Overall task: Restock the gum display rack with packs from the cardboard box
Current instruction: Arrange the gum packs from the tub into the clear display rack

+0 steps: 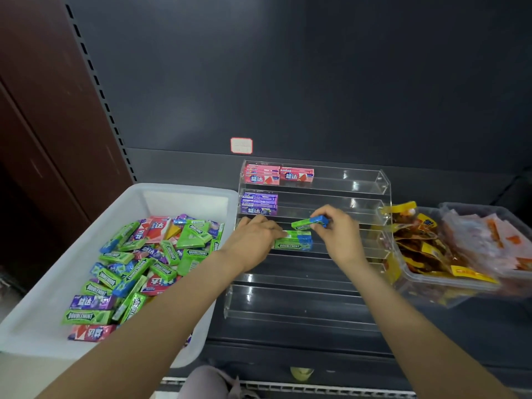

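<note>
A clear acrylic tiered rack (pixel 371 194) stands on the dark shelf. Pink gum packs (pixel 277 174) fill its top tier at the left, and purple packs (pixel 259 203) sit one tier below. On the third tier lies a small stack of green Doublemint packs (pixel 296 241). My left hand (pixel 254 240) holds the left end of that stack. My right hand (pixel 338 236) pinches one more green pack (pixel 309 223), tilted just above the stack. A white plastic bin (pixel 37 318) at the left holds several loose green, pink and purple packs.
At the right a clear tub (pixel 449 283) of yellow and orange snack packets touches the rack's side. A grey tub (pixel 486 210) stands behind it. A white price label (pixel 241 145) is stuck on the shelf's back panel. The rack's lower tiers hold nothing.
</note>
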Motion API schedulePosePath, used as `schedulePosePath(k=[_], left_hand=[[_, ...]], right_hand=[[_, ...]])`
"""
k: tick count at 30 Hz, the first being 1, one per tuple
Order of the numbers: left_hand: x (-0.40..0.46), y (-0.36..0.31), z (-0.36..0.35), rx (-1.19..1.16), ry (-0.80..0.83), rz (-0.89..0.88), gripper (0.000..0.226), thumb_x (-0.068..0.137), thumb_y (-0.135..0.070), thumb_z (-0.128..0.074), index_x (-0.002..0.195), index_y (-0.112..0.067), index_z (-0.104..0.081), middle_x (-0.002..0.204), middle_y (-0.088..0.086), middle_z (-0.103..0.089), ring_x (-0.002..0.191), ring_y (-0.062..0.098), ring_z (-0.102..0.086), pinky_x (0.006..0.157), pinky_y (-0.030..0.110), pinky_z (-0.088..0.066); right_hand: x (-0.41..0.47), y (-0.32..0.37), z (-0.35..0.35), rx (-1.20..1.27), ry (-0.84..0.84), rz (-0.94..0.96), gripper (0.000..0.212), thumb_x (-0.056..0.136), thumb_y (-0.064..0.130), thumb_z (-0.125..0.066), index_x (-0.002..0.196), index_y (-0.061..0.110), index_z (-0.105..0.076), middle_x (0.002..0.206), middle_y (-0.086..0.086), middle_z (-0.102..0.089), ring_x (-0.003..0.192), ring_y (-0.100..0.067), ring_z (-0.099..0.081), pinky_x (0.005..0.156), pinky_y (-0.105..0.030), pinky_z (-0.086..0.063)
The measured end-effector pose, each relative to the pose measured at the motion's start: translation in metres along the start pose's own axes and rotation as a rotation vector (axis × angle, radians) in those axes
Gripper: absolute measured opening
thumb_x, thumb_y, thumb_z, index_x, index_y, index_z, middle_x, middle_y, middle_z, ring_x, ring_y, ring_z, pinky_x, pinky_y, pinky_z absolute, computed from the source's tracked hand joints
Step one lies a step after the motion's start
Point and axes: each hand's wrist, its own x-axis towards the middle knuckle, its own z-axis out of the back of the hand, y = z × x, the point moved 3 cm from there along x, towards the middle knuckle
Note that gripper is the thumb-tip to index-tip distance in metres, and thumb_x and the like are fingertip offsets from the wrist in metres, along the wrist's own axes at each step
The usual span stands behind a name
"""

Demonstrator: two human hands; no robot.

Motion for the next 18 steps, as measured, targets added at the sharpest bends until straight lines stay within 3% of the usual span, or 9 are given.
schedulePosePath(k=[3, 6, 9, 14, 18], left_hand=[[0.0, -0.001, 0.001, -0.025, 0.018, 0.006, 0.046, 0.097, -0.017, -0.045, 0.14, -0.028, -0.04, 0.143, -0.008, -0.043, 0.123, 0.015, -0.036, 0.1, 0.033, -0.032], [-0.001, 0.0, 0.001, -0.046, 0.02, 0.005, 0.045, 0.097, -0.018, -0.045, 0.14, -0.028, -0.04, 0.143, -0.008, -0.043, 0.125, 0.015, -0.035, 0.101, 0.032, -0.031], [-0.001, 0.001, 0.0, -0.069, 0.015, 0.012, 0.043, 0.097, -0.018, -0.045, 0.139, -0.027, -0.042, 0.142, -0.008, -0.044, 0.125, 0.015, -0.035, 0.101, 0.032, -0.03], [-0.002, 0.001, -0.002, -0.089, -0.012, 0.034, 0.042, 0.096, -0.019, -0.047, 0.137, -0.024, -0.045, 0.139, -0.006, -0.044, 0.125, 0.016, -0.035, 0.102, 0.032, -0.03], [-0.005, 0.004, -0.004, -0.053, -0.051, 0.058, 0.048, 0.094, -0.022, -0.048, 0.141, -0.025, -0.037, 0.141, -0.006, -0.039, 0.127, 0.017, -0.033, 0.104, 0.033, -0.031]], right_hand=[[-0.001, 0.002, -0.005, -0.078, 0.001, -0.003, 0.009, 0.085, 0.009, -0.066, 0.092, 0.015, -0.065, 0.096, -0.002, -0.067, 0.085, -0.013, -0.059, 0.068, -0.013, -0.044], [-0.003, 0.006, -0.008, -0.285, 0.022, 0.012, 0.017, 0.09, 0.016, -0.061, 0.106, 0.016, -0.067, 0.109, -0.002, -0.061, 0.1, -0.016, -0.057, 0.075, -0.026, -0.049], [-0.007, 0.009, -0.01, -0.441, 0.014, 0.044, 0.026, 0.092, 0.019, -0.058, 0.117, 0.016, -0.064, 0.112, -0.002, -0.052, 0.107, -0.015, -0.048, 0.079, -0.028, -0.05], [-0.009, 0.007, -0.017, -0.463, 0.056, 0.058, 0.036, 0.091, 0.009, -0.056, 0.127, 0.01, -0.054, 0.119, -0.007, -0.05, 0.113, -0.018, -0.047, 0.087, -0.032, -0.051], [-0.007, 0.003, -0.024, -0.397, 0.067, 0.088, 0.031, 0.094, 0.007, -0.05, 0.124, 0.006, -0.055, 0.119, -0.008, -0.049, 0.111, -0.02, -0.049, 0.09, -0.029, -0.048]])
